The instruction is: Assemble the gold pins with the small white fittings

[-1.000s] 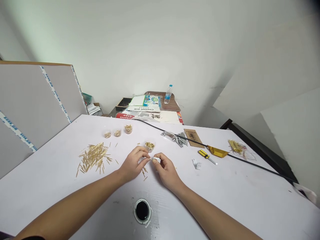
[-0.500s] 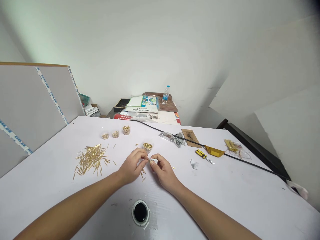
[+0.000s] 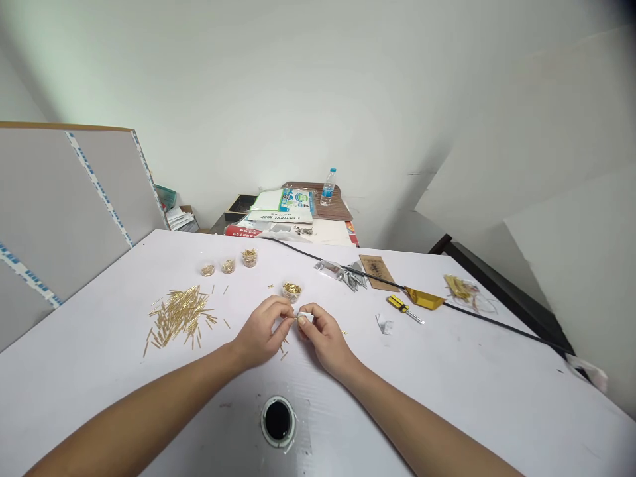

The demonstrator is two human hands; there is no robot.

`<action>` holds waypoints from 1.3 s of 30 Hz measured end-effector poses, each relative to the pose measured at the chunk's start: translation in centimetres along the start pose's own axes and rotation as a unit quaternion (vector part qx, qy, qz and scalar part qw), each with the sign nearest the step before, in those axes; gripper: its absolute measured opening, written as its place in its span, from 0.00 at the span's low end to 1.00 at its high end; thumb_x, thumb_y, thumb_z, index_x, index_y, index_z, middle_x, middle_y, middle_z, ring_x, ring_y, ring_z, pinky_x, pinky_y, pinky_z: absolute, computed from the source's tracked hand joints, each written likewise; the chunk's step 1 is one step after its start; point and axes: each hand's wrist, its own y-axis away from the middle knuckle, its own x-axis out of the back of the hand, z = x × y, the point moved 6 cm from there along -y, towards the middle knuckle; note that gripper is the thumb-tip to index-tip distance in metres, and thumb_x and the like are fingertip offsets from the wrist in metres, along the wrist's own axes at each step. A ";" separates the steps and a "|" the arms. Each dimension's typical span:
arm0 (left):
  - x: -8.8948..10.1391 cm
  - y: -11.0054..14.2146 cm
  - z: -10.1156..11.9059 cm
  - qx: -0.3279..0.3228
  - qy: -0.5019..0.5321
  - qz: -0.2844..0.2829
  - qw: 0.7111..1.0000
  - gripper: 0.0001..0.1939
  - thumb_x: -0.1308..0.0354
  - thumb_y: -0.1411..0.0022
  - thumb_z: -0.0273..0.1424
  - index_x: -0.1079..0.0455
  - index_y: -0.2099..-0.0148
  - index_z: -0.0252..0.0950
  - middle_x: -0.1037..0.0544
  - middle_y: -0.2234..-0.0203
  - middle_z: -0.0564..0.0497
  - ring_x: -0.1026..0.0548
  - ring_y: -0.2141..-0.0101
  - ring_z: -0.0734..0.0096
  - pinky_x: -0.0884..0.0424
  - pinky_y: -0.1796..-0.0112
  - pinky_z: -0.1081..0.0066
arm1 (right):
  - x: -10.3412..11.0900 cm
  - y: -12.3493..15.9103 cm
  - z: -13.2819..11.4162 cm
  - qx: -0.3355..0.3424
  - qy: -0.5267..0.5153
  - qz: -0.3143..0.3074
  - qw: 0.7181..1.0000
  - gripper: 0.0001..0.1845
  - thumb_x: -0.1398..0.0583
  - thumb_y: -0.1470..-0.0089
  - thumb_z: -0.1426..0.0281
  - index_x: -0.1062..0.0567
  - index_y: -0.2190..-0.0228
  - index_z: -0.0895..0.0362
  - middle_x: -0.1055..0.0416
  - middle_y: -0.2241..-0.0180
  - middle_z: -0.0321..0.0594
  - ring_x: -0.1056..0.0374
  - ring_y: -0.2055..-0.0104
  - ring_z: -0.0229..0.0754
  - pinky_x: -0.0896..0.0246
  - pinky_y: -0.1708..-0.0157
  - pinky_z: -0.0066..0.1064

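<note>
My left hand (image 3: pixel 268 329) pinches one end of a thin gold-coloured metal pin (image 3: pixel 295 318) between thumb and forefinger. Facing it, my right hand (image 3: pixel 322 336) is closed on a small white piece (image 3: pixel 307 315), perhaps paper or cloth, that meets the pin's other end. My fingers hide most of both. Just beyond my fingertips stands a small clear cup (image 3: pixel 291 291) of short gold pieces. A few loose gold pins (image 3: pixel 283 356) lie under and beside my left hand. Further left spreads a large pile of gold pins (image 3: pixel 181 316).
Three small cups (image 3: pixel 228 265) of gold parts stand at the back left. To the right lie a yellow screwdriver (image 3: pixel 406 309), a crumpled white scrap (image 3: pixel 384 324), a brown card (image 3: pixel 378 273) and a long black cable (image 3: pixel 501 324). A round hole (image 3: pixel 278 421) opens near me.
Both hands stay almost in place, fingertips together. The view has shifted slightly, so the table's things appear a little further left. The white piece shows slightly differently between my right fingers.
</note>
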 end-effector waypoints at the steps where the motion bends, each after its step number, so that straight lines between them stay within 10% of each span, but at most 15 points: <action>1: 0.0 0.0 0.0 0.000 -0.001 0.000 1.000 0.04 0.48 0.31 0.26 0.32 0.57 0.36 0.26 0.59 0.44 0.26 0.57 0.64 0.27 0.55 0.64 | 0.0 0.0 0.0 0.000 0.001 0.000 1.000 0.21 0.42 0.41 0.49 0.32 0.66 0.55 0.42 0.78 0.29 0.47 0.76 0.37 0.50 0.75 0.29; 18: 0.4 -0.4 0.8 -0.023 -0.035 0.004 0.999 0.04 0.47 0.31 0.27 0.31 0.60 0.36 0.24 0.64 0.46 0.25 0.61 0.65 0.27 0.57 0.65 | 0.3 0.5 -1.2 0.028 0.120 0.055 0.991 0.13 0.44 0.40 0.58 0.30 0.67 0.55 0.36 0.77 0.33 0.44 0.76 0.38 0.47 0.76 0.30; 28: 0.3 -0.3 0.8 -0.003 -0.016 -0.010 1.000 0.05 0.48 0.30 0.27 0.32 0.60 0.36 0.24 0.66 0.47 0.28 0.68 0.71 0.30 0.67 0.71 | 0.0 1.3 -3.1 0.184 0.268 0.078 0.942 0.06 0.46 0.38 0.69 0.29 0.66 0.55 0.31 0.70 0.41 0.37 0.69 0.43 0.43 0.68 0.33; 39: 0.2 -0.1 0.6 0.008 0.013 0.019 1.000 0.04 0.46 0.32 0.26 0.32 0.61 0.36 0.25 0.66 0.48 0.30 0.70 0.74 0.31 0.67 0.73 | 0.1 1.0 -1.1 0.023 0.135 0.074 0.988 0.14 0.44 0.39 0.57 0.29 0.64 0.56 0.38 0.77 0.32 0.45 0.77 0.38 0.49 0.77 0.30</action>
